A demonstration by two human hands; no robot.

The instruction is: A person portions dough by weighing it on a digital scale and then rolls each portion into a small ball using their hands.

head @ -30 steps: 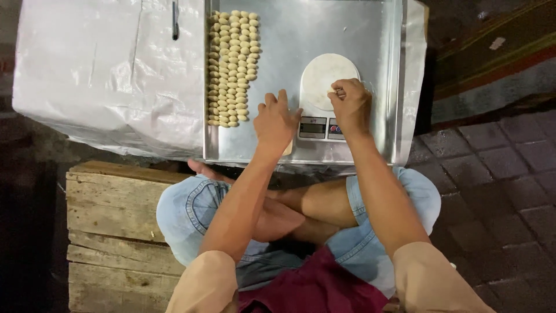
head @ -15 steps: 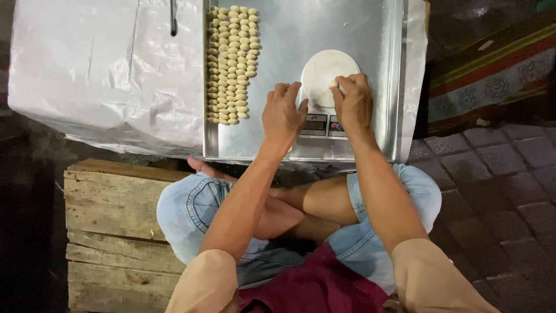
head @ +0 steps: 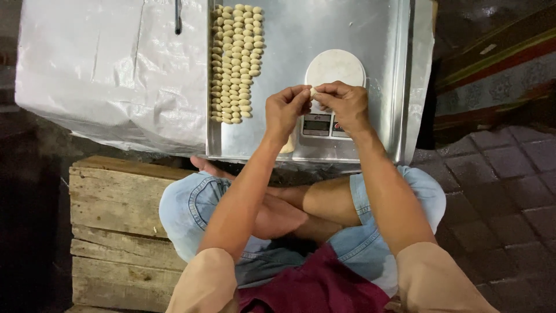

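My left hand (head: 286, 110) and my right hand (head: 343, 103) meet fingertip to fingertip over a small digital scale (head: 324, 124). Between the fingers of both hands is a small pale lump of dough (head: 313, 91). The scale's round white pan (head: 336, 66) lies just behind my hands. The scale sits on a shiny metal tray (head: 278, 35). Several rows of small pale dough pieces (head: 234, 61) lie on the tray to the left of my hands.
A white plastic sheet (head: 104, 64) covers the surface left of the tray, with a dark thin tool (head: 178, 17) lying on it. I sit cross-legged on a wooden pallet (head: 110, 226). Dark paving tiles (head: 504, 191) and a striped mat (head: 498, 64) lie to the right.
Both hands have lifted from the scale's front and come together, pinching the dough lump between them. The view has shifted slightly closer.
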